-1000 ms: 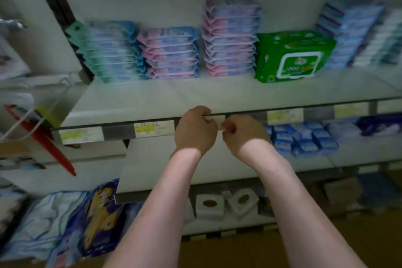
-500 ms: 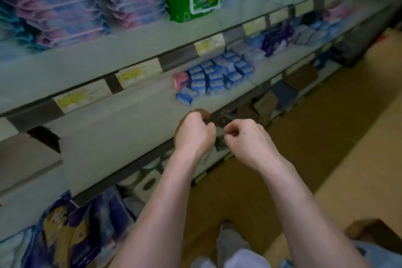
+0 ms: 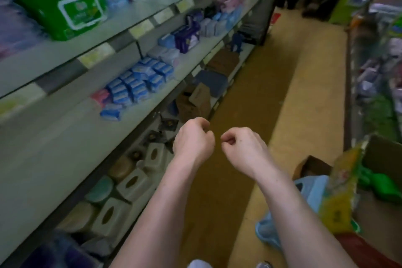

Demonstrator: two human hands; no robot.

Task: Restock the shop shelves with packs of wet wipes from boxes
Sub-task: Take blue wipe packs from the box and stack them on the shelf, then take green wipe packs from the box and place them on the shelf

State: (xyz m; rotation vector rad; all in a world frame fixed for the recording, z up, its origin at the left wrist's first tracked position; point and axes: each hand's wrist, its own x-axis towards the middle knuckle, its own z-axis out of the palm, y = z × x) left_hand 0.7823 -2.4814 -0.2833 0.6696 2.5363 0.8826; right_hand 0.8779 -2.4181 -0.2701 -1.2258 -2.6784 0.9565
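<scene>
My left hand (image 3: 193, 139) and my right hand (image 3: 241, 148) hang side by side over the aisle floor, fingers curled, with nothing in either. They are clear of the shelving on my left. A big green pack of wet wipes (image 3: 65, 6) lies on the upper shelf (image 3: 121, 22). Small blue packs (image 3: 139, 82) sit in rows on the middle shelf (image 3: 65, 128), with a wide bare stretch in front of them. An open cardboard box (image 3: 382, 159) at my right holds green packs (image 3: 378, 183).
Tissue box covers (image 3: 132, 183) and round tins fill the bottom shelf. More cardboard boxes (image 3: 195, 102) stand on the floor against the shelving further along. A blue plastic stool (image 3: 309, 189) is beside the open box. Another rack of goods (image 3: 382, 50) lines the right side.
My view has swung right, from facing the shelves to looking down the aisle. Both hands have come off the shelf edge and moved out over the floor, still curled.
</scene>
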